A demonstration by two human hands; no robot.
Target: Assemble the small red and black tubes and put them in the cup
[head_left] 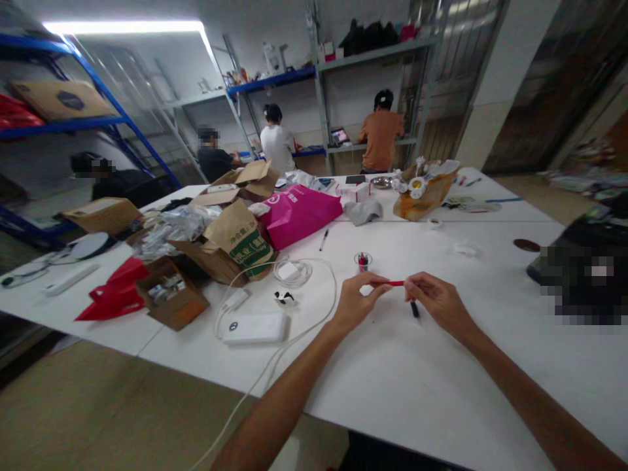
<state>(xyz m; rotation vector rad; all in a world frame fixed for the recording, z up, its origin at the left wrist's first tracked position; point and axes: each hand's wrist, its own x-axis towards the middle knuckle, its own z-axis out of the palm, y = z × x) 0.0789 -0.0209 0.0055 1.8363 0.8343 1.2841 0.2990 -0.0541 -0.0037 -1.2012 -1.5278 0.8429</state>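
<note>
A thin red stick-like object [396,283] spans the gap between my two hands above the white table. My left hand [360,297] pinches its left end between thumb and fingers. The right end is pinched in my right hand [434,297]. Just below my right fingers a black pen or cap [415,309] shows, its upper part hidden by the hand. Behind my left hand stands a small holder with red and dark pens [363,262].
On the left are a white power bank [255,328], a coiled white cable [293,271], an open small box [171,293] and a red bag [116,291]. Farther back lie a magenta bag [300,214] and a grey cloth [364,212]. Several people sit beyond the table.
</note>
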